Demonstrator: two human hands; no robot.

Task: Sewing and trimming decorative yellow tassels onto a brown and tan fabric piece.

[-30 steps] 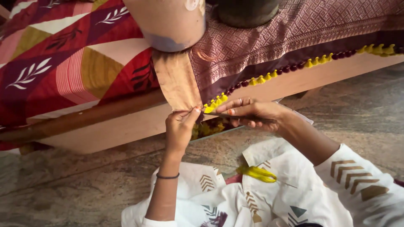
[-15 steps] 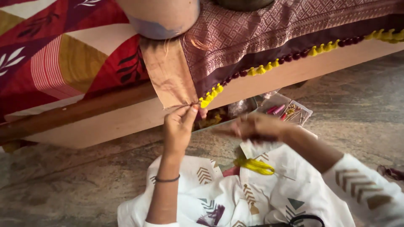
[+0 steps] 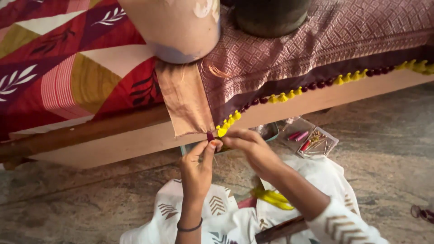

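A patterned red bedspread fills the upper left of the frame, and a maroon woven cloth covers the upper right, edged with yellow and maroon tassels. At centre a tan fabric strip hangs down. A small maroon tassel is pinched at its lower corner by the left hand, with the right hand pinched just beside it.

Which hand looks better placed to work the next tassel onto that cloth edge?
Probably the right hand: it sits beside the yellow tassels, while the left hand pinches the brown cloth corner.
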